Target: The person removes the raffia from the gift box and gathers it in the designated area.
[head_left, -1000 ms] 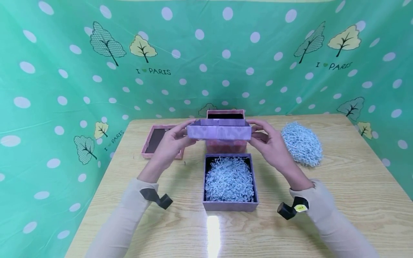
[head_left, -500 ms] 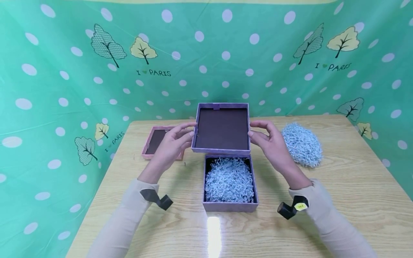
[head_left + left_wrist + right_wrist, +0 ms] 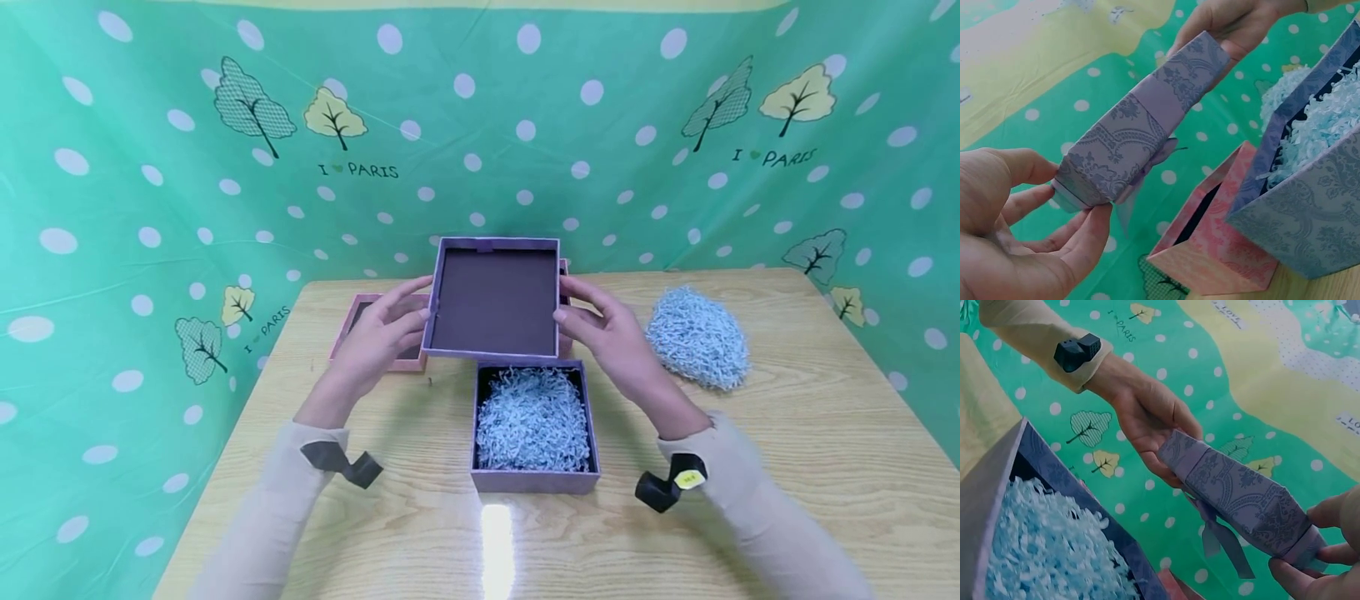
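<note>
A purple patterned box lid (image 3: pixel 497 304) hangs tilted above the table, its dark inner side facing the head camera. My left hand (image 3: pixel 375 342) pinches its left edge between thumb and fingers. On the opposite edge, my right hand (image 3: pixel 615 343) grips with thumb and fingers. A ribbon bow (image 3: pixel 1150 164) dangles from the lid's outer face in the left wrist view. Just nearer to me stands the matching purple box (image 3: pixel 536 482), filled with pale blue shredded paper (image 3: pixel 534 421). The lid hides most of a pink box (image 3: pixel 1216 256) behind it.
A pink box lid (image 3: pixel 408 364) lies dark side up at the left, partly behind my left hand. To the right rests a loose heap of blue shredded paper (image 3: pixel 697 337). A green dotted cloth (image 3: pixel 480 167) hangs behind the wooden table (image 3: pixel 810 417).
The purple lid has turned from nearly edge-on to show its dark inside. Both hands have then shifted left with it, and the purple box has stayed in place.
</note>
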Motion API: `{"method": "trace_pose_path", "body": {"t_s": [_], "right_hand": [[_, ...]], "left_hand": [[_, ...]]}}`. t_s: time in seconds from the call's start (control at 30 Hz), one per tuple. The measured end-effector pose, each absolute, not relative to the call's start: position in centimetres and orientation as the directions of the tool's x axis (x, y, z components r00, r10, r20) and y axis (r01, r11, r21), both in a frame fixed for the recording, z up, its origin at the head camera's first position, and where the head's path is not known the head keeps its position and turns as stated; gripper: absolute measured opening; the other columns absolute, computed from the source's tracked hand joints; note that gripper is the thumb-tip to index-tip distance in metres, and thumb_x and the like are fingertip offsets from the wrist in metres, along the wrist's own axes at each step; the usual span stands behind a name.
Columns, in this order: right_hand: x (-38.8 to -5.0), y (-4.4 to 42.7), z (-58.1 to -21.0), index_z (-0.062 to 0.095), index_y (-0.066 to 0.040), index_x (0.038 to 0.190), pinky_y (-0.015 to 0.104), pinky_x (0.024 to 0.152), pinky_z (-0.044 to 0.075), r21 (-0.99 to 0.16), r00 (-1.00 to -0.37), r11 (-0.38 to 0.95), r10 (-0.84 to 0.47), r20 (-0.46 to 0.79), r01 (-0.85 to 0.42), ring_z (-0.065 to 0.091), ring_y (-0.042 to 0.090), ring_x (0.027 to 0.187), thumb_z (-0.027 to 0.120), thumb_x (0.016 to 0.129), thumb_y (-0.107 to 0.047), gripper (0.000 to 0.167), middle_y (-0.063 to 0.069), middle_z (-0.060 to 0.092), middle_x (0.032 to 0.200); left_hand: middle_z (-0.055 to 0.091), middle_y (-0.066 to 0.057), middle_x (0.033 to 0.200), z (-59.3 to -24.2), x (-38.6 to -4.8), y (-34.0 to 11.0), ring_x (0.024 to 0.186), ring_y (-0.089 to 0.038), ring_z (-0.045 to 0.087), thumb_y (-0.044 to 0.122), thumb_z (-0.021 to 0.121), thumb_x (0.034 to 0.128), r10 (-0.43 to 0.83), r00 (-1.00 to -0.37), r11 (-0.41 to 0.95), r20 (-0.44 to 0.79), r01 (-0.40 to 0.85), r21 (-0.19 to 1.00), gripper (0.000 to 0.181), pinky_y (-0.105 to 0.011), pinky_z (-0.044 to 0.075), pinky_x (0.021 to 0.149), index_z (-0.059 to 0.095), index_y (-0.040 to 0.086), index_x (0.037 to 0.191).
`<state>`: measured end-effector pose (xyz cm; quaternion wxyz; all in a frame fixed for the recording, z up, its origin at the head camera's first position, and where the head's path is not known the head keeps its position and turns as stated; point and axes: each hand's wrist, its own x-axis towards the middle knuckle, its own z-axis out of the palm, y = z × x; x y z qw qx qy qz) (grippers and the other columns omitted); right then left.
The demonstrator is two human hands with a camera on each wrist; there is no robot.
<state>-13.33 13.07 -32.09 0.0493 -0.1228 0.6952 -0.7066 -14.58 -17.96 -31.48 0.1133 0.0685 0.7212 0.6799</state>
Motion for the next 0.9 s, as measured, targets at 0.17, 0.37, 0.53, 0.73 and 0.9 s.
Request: {"method": "trace_pose_path", "body": {"t_s": [0.17,0.37,0.53,0.73,0.9], "right_hand": [[-12.9,11.5,-31.9,0.036,-0.01,0.147,0.02,0.095,0.051,-0.994,-0.959,-0.058,-0.263,0.101,-0.089,0.052,0.017,0.124,0.057,0.095,-0.009,0.055,0.006,0.038,0.148],[-12.3,9.4,-32.1,0.035,-0.01,0.147,0.021,0.096,0.051,-0.99,-0.945,-0.085,-0.299,0.135,-0.114,0.047,0.025,0.13,0.055,0.095,-0.005,0.056,0.006,0.038,0.149],[-11.8,7.8,-32.8,0.032,-0.009,0.148,0.023,0.095,0.052,-0.987,-0.931,-0.102,-0.332,0.15,-0.122,0.048,0.027,0.129,0.055,0.095,-0.002,0.058,0.008,0.036,0.149],[-10.9,6.3,-32.9,0.03,-0.013,0.149,0.033,0.103,0.047,-0.992,-0.917,-0.043,-0.378,0.122,-0.115,0.047,0.024,0.13,0.058,0.094,-0.006,0.062,0.007,0.037,0.144],[-10.0,5.0,-32.9,0.025,-0.012,0.151,0.035,0.104,0.047,-0.992,-0.9,-0.016,-0.419,0.121,-0.126,0.043,0.023,0.132,0.059,0.094,-0.007,0.066,0.006,0.034,0.146]], "left_hand": [[0.042,-0.011,0.142,-31.1,-14.0,-19.5,0.112,-0.021,0.06,0.017,0.054,0.0981,0.264,-0.961,0.027,-0.079,-0.074,0.997,0.051,-0.035,0.057,0.088,0.038,0.024,0.146],[0.042,-0.012,0.138,-30.8,-13.5,-21.7,0.109,-0.016,0.06,0.014,0.054,0.0977,0.276,-0.96,0.029,-0.038,-0.031,0.999,0.052,-0.028,0.055,0.091,0.037,0.017,0.147],[0.05,-0.01,0.129,-30.4,-12.9,-23.6,0.103,-0.015,0.064,0.016,0.057,0.0965,0.281,-0.958,0.068,-0.055,-0.037,0.997,0.054,-0.028,0.056,0.089,0.037,0.018,0.147],[0.056,-0.007,0.124,-30.1,-12.0,-25.7,0.102,-0.014,0.065,0.013,0.055,0.0975,0.328,-0.943,0.125,-0.056,-0.015,0.992,0.056,-0.025,0.055,0.088,0.033,0.017,0.149],[0.057,-0.006,0.121,-30.2,-11.4,-27.6,0.102,-0.014,0.064,0.01,0.051,0.0987,0.373,-0.927,0.175,-0.035,0.033,0.984,0.055,-0.023,0.054,0.089,0.03,0.014,0.149]]}}
